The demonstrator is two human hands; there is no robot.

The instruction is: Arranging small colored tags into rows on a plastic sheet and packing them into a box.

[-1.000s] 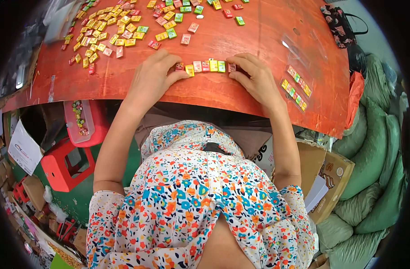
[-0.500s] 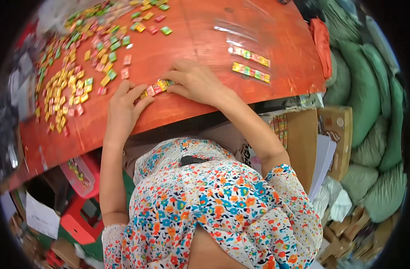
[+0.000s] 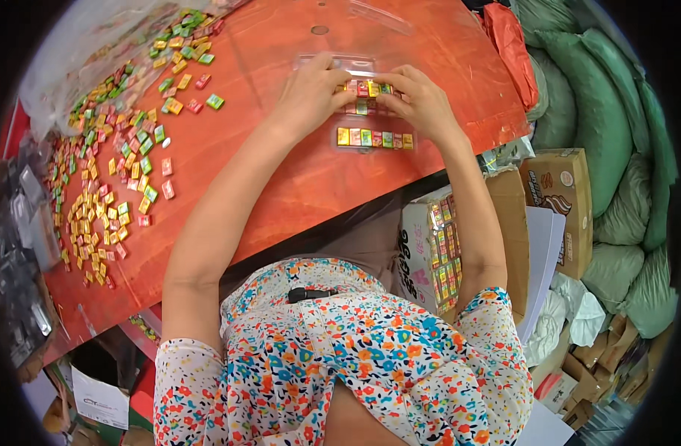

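My left hand [image 3: 314,93] and my right hand [image 3: 422,104] are at the right part of the red table. Between their fingertips they pinch the two ends of a row of small colourful packets [image 3: 368,89]. It sits over a clear plastic tray, and whether it rests inside cannot be made out. Just nearer to me, a second row of packets [image 3: 366,108] is partly covered by my right fingers. Closest to the table's front edge lies a filled clear tray [image 3: 375,139] with yellow, green and red packets side by side. Beyond my fingers a clear tray [image 3: 355,65] shows.
Loose small packets [image 3: 95,230] spread over the table's left side, beside a clear plastic bag [image 3: 72,67]. An open cardboard box [image 3: 508,223] with packed rows stands below the table's right edge. Green sacks [image 3: 586,119] are piled at the right.
Both hands have moved right and away from me, carrying the row of packets from the table's front middle to the trays. The whole view has shifted too.
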